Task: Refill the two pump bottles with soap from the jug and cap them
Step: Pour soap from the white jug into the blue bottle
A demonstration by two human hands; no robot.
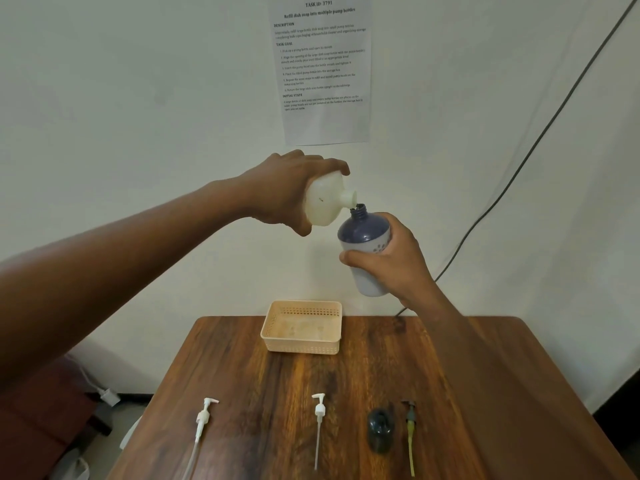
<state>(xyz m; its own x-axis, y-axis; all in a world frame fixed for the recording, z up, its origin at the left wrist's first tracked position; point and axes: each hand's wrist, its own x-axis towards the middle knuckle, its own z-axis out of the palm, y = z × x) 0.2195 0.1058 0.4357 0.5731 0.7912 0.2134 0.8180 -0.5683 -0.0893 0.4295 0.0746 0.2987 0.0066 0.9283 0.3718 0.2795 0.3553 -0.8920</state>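
Observation:
My left hand (280, 188) grips a cream-white soap jug (327, 200), tilted so its spout touches the open neck of a blue-and-white pump bottle (363, 237). My right hand (391, 261) holds that bottle upright in the air above the table. A second, dark bottle (380, 429) stands uncapped near the front of the wooden table (263, 393). Three pump heads lie on the table: a white one (202, 419) at the left, a white one (318, 415) in the middle, and a dark one with a yellow-green tube (410, 431) right of the dark bottle.
A beige perforated basket (303, 346) sits at the table's back edge against the wall. A printed task sheet (322, 64) hangs on the wall, and a black cable (519, 161) runs down the wall at the right. A dark red seat (45, 420) is at lower left.

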